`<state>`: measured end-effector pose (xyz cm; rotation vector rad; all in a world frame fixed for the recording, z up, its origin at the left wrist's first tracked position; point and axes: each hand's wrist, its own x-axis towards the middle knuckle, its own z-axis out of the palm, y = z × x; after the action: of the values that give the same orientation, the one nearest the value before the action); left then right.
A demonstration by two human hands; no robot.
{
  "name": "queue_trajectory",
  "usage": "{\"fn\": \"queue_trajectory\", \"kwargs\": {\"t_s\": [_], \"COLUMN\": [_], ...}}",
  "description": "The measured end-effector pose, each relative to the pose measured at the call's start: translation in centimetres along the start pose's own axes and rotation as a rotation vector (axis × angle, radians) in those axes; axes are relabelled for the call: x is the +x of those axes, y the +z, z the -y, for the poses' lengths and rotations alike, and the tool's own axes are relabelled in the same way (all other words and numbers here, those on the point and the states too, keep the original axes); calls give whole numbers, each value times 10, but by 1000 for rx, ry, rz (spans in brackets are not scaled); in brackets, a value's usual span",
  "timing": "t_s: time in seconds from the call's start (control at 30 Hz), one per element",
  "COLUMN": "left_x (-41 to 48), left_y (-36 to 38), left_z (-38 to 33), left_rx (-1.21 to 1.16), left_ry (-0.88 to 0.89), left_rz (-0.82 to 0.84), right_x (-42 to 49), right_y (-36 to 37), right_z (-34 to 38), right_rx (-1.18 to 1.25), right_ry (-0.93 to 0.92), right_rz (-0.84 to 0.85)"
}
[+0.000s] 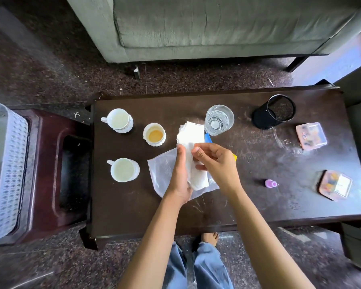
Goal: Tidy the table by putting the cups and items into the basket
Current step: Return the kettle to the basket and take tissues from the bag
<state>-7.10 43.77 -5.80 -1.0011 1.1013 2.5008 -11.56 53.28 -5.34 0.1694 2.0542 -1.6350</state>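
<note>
While a grey sofa (217,28) fills the far side, the dark table (258,201) spans the middle of the view, and a maroon stool (50,163) stands just off its left end. On that stool sits the white basket (10,163), cut off by the frame's left edge.

At the table's far right a black mesh pot (265,119) lies tipped over, with a glass (219,119) of water just left of it. Three white cups stand on the left half: one at the back (119,120), one with a brown residue (154,134) beside it, and one nearer the front (123,170). A clear bag (161,170) lies flat at the centre, under the hands. Two small lidded boxes (311,135) (335,184) sit on the right side, with a tiny purple bottle (270,183) between the nearer box and the hands.

Both hands hold a stack of tissues (191,132) above the bag. The left hand (180,176) grips it along its left edge, and the right hand (215,163) pinches it from the other side with curled fingers. The stack's long axis runs away from the person, its far end close to the glass.

The basket lies well apart to the left of both hands, beyond the cups. The left hand is the nearer one, so carrying anything over would probably mean a leftward sweep passing above the cups.
</note>
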Motion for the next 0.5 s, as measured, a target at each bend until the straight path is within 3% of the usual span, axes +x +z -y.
{"fn": "queue_trajectory", "kwargs": {"t_s": [0.2,0.5], "left_x": [4,13], "left_y": [-8,-20], "left_z": [-2,-15], "left_rx": [-45,121], "left_ry": [-76,-96], "left_rz": [46,-15], "right_x": [-1,4], "right_y": [7,19], "right_z": [-2,2], "right_rx": [-97,-113], "right_ry": [-50,-73], "right_rz": [-51,-108]}}
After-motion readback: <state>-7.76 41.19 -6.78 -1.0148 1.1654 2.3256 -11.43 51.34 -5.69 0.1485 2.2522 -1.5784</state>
